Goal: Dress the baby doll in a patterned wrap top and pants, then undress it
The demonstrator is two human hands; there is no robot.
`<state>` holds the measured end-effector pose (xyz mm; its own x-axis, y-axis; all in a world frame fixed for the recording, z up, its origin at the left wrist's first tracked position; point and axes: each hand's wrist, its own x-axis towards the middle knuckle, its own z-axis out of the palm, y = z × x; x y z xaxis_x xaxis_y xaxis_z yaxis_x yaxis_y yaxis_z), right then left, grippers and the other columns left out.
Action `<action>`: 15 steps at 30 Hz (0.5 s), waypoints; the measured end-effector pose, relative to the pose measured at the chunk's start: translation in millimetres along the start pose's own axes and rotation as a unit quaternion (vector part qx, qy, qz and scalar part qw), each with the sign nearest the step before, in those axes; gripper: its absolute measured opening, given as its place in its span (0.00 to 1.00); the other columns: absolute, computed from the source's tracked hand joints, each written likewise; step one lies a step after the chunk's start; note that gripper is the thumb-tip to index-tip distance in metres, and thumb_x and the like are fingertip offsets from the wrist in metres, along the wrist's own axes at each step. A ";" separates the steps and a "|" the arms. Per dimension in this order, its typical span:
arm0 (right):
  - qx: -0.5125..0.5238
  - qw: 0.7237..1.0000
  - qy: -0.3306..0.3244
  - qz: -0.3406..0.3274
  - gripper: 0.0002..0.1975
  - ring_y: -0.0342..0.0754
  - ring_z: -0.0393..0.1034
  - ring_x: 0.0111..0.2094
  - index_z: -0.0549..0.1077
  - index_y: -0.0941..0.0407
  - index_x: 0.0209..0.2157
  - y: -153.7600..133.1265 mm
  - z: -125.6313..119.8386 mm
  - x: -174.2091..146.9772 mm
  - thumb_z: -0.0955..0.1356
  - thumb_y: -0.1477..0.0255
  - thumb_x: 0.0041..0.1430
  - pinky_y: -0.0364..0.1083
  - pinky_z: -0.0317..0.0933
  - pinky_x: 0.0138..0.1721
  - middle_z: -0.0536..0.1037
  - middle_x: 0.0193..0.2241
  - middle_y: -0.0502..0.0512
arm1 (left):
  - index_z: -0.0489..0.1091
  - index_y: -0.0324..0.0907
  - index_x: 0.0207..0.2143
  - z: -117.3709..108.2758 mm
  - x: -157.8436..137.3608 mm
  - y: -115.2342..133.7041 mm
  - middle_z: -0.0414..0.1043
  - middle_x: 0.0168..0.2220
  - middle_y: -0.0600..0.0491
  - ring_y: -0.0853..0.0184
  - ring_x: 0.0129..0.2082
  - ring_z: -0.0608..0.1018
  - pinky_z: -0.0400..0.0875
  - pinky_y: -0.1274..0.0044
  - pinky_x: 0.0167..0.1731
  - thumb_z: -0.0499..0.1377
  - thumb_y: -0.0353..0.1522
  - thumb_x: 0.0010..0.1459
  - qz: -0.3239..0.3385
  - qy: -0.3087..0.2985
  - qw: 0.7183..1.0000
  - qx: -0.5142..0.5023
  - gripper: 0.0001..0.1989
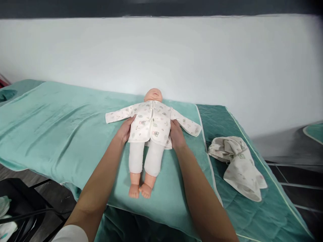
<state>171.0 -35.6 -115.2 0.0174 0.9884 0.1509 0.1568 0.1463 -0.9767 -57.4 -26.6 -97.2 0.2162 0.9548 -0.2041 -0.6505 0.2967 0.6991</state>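
Observation:
A baby doll (153, 95) lies on its back on the bed, its head toward the wall and its bare feet toward me. It wears a white long-sleeved shirt (152, 117) with small printed figures, fastened at the front, and white leggings (136, 157). Both sleeves stretch out sideways. My left hand (126, 129) is closed on the doll's side under the left sleeve, thumb on the shirt. On the opposite side, my right hand (177, 133) is closed at the waist, below the other sleeve. The fingers of both hands are partly hidden by the doll and shirt.
Printed white cloth (239, 166) lies crumpled on the dark green quilted cover (214, 121) at right. A light green sheet (63, 124) covers the rest of the bed, against a white wall (161, 53). A black chair (22, 195) stands at lower left with cloths on it.

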 end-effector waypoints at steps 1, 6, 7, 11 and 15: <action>0.022 1.000 0.003 0.021 0.30 0.51 0.75 0.43 0.67 0.54 0.52 -1.7 -0.4 0.4 0.59 0.44 0.63 0.49 0.71 0.47 0.81 0.42 0.54 | 0.71 0.34 0.56 -0.1 1.5 -0.4 0.80 0.48 0.41 0.55 0.51 0.81 0.74 0.63 0.56 0.62 0.34 0.62 -0.003 0.000 1.000 -0.001 0.21; 0.168 0.984 0.004 0.062 0.28 0.56 0.74 0.53 0.72 0.52 0.48 -2.1 -8.4 7.7 0.59 0.45 0.63 0.58 0.68 0.56 0.81 0.45 0.56 | 0.69 0.35 0.56 -4.5 4.4 4.4 0.78 0.51 0.39 0.51 0.54 0.78 0.73 0.60 0.56 0.59 0.41 0.64 0.016 0.001 0.999 -0.040 0.24; 0.197 0.978 0.009 0.059 0.26 0.55 0.72 0.56 0.73 0.52 0.46 0.2 -12.3 10.0 0.58 0.47 0.64 0.59 0.67 0.58 0.81 0.45 0.57 | 0.69 0.35 0.57 -6.8 5.6 7.2 0.77 0.52 0.38 0.51 0.55 0.78 0.73 0.61 0.56 0.57 0.43 0.65 0.031 0.011 0.998 -0.054 0.25; 0.316 0.943 0.055 0.086 0.18 0.53 0.71 0.57 0.72 0.52 0.37 12.4 -34.3 15.2 0.60 0.54 0.65 0.60 0.62 0.63 0.79 0.45 0.60 | 0.65 0.34 0.59 -21.0 11.5 22.3 0.74 0.53 0.35 0.55 0.56 0.77 0.75 0.66 0.54 0.50 0.45 0.69 0.095 0.084 0.986 -0.112 0.27; 0.367 0.916 0.108 0.120 0.11 0.49 0.74 0.52 0.70 0.52 0.35 19.2 -55.5 11.9 0.63 0.60 0.64 0.55 0.64 0.63 0.77 0.42 0.59 | 0.63 0.36 0.60 -34.2 13.8 35.7 0.76 0.52 0.38 0.60 0.54 0.79 0.77 0.67 0.52 0.44 0.39 0.72 0.141 0.137 0.968 -0.156 0.22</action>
<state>229.1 -23.3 -123.7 0.1711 0.9764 -0.1314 -0.5826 -0.0073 -0.8127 -102.5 -2.2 -98.6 -0.1754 0.9549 -0.2396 -0.8531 -0.0260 0.5210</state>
